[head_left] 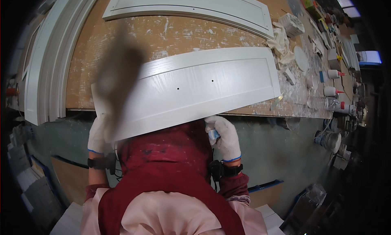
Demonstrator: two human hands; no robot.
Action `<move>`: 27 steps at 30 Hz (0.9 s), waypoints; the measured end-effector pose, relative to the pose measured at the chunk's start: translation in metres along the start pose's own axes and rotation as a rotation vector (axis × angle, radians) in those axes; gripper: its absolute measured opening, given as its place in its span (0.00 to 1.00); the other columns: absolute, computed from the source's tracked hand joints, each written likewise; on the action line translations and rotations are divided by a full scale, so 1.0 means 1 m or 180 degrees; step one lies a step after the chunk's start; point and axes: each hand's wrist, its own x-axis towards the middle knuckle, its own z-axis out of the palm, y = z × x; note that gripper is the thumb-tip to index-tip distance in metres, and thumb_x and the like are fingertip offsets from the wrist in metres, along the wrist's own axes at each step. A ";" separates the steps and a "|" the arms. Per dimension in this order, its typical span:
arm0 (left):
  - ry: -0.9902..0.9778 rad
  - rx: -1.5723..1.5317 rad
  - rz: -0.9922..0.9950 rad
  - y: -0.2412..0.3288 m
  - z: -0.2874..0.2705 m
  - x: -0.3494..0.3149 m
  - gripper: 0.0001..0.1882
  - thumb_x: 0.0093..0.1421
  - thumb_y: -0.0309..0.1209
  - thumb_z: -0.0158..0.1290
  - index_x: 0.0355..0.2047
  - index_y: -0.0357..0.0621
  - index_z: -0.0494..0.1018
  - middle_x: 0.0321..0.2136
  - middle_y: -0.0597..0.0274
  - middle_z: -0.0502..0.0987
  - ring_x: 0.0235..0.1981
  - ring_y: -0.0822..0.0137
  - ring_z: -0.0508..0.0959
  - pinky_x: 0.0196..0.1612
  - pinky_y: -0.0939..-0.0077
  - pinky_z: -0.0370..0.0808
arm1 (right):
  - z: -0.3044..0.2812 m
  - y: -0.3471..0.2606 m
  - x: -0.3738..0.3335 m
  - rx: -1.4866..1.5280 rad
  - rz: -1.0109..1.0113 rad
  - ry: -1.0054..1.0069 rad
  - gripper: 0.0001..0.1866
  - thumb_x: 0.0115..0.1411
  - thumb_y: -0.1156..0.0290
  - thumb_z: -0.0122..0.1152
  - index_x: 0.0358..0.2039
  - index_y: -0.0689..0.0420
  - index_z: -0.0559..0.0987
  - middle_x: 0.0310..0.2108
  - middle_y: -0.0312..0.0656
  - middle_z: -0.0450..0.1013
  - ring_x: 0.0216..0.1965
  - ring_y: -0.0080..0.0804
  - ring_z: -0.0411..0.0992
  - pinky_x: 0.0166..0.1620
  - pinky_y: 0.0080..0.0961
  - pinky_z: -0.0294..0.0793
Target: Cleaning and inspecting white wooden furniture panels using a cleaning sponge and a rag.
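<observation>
Our paint-scuffed brown table point(183, 35) bears a long white panel point(193, 96) overhanging its edge, seemingly coated, two dark holes point(178, 88) open, our white-gloved right hand point(225, 138) clasping a small blue-and-white block point(213, 134), our left hand point(97, 136) unclear in grip.

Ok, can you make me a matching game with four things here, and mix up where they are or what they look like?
Things
1. Right hand
2. Nearer white panel
3. Apron
4. White basket

Clues
A. Dark red, with smudges
B. Beside a crumpled cream cloth
C. In a white glove, holding a small blue-and-white piece
D. Jutting past the near edge of the table

Right pairs: 1-C, 2-D, 3-A, 4-B
</observation>
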 end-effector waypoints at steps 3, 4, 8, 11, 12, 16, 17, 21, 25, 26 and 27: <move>-0.0010 -0.0037 0.0025 -0.008 -0.005 0.005 0.21 0.65 0.43 0.52 0.50 0.40 0.70 0.38 0.70 0.72 0.37 0.76 0.72 0.39 0.79 0.71 | -0.001 -0.010 -0.004 -0.0285 -0.0173 0.0258 0.16 0.66 0.63 0.52 0.42 0.64 0.78 0.26 0.39 0.73 0.21 0.21 0.68 0.20 0.17 0.66; 0.0076 -0.0034 0.0183 -0.017 -0.012 0.009 0.21 0.65 0.43 0.52 0.51 0.39 0.70 0.39 0.70 0.72 0.38 0.75 0.72 0.40 0.78 0.71 | 0.001 -0.013 -0.004 -0.0353 -0.0213 0.0339 0.17 0.66 0.63 0.52 0.42 0.64 0.78 0.25 0.39 0.73 0.21 0.21 0.68 0.19 0.17 0.65; 0.0113 -0.0349 0.0022 -0.010 -0.009 -0.002 0.21 0.66 0.40 0.52 0.51 0.38 0.69 0.41 0.67 0.73 0.40 0.74 0.73 0.42 0.78 0.71 | -0.004 -0.006 0.000 -0.0498 -0.0031 0.0443 0.17 0.66 0.62 0.52 0.39 0.64 0.78 0.25 0.39 0.74 0.20 0.21 0.69 0.20 0.16 0.66; 0.0189 -0.0420 0.0045 -0.011 -0.020 -0.008 0.21 0.67 0.38 0.50 0.53 0.36 0.67 0.45 0.63 0.73 0.45 0.72 0.74 0.47 0.77 0.72 | 0.026 -0.016 0.007 -0.0981 0.0244 0.0523 0.15 0.65 0.64 0.53 0.38 0.65 0.79 0.25 0.38 0.76 0.22 0.19 0.71 0.22 0.15 0.67; 0.0158 -0.0509 0.0029 -0.017 -0.035 -0.007 0.22 0.68 0.37 0.49 0.56 0.36 0.65 0.48 0.61 0.73 0.49 0.70 0.74 0.51 0.76 0.72 | 0.033 -0.020 0.010 -0.1193 0.0326 0.0424 0.14 0.65 0.65 0.53 0.38 0.65 0.79 0.26 0.38 0.76 0.22 0.19 0.71 0.22 0.15 0.67; 0.0222 -0.0720 0.0211 -0.044 -0.066 -0.006 0.23 0.67 0.39 0.49 0.56 0.37 0.65 0.49 0.62 0.72 0.49 0.70 0.74 0.51 0.76 0.72 | 0.049 -0.027 0.006 -0.1487 0.0144 0.0308 0.15 0.62 0.72 0.55 0.46 0.66 0.76 0.31 0.41 0.77 0.23 0.19 0.71 0.24 0.16 0.70; 0.0245 -0.0729 0.0184 -0.046 -0.067 -0.007 0.23 0.67 0.39 0.49 0.56 0.37 0.65 0.49 0.62 0.72 0.49 0.70 0.74 0.51 0.76 0.72 | 0.052 -0.028 0.005 -0.1411 -0.0509 0.0615 0.18 0.60 0.75 0.56 0.51 0.66 0.74 0.36 0.43 0.76 0.23 0.19 0.72 0.26 0.17 0.72; 0.0513 -0.0554 0.0088 -0.028 -0.051 -0.014 0.21 0.66 0.38 0.51 0.54 0.37 0.66 0.46 0.64 0.72 0.46 0.72 0.73 0.49 0.76 0.72 | 0.058 -0.044 0.009 -0.2162 -0.0924 0.0776 0.35 0.55 0.79 0.58 0.64 0.63 0.60 0.49 0.47 0.73 0.23 0.21 0.73 0.31 0.20 0.76; 0.0639 -0.0438 0.0142 -0.036 -0.054 -0.008 0.20 0.65 0.38 0.52 0.52 0.37 0.67 0.42 0.64 0.72 0.43 0.72 0.74 0.47 0.77 0.72 | 0.056 -0.040 0.007 -0.3275 -0.0592 0.0435 0.41 0.53 0.76 0.62 0.67 0.56 0.56 0.54 0.52 0.70 0.25 0.29 0.76 0.31 0.25 0.76; 0.0633 -0.0433 0.0123 -0.037 -0.054 -0.009 0.20 0.65 0.38 0.52 0.52 0.37 0.67 0.42 0.64 0.72 0.43 0.72 0.74 0.47 0.77 0.72 | 0.055 -0.035 0.006 -0.3556 -0.0620 0.0330 0.41 0.52 0.75 0.62 0.67 0.55 0.57 0.55 0.52 0.70 0.26 0.33 0.77 0.32 0.27 0.77; 0.0552 -0.0461 0.0133 -0.030 -0.049 -0.012 0.21 0.65 0.38 0.53 0.52 0.37 0.67 0.42 0.64 0.72 0.43 0.72 0.74 0.46 0.77 0.72 | 0.053 -0.027 0.005 -0.3828 -0.0829 0.0192 0.41 0.52 0.74 0.63 0.66 0.54 0.58 0.55 0.52 0.69 0.28 0.38 0.77 0.33 0.30 0.77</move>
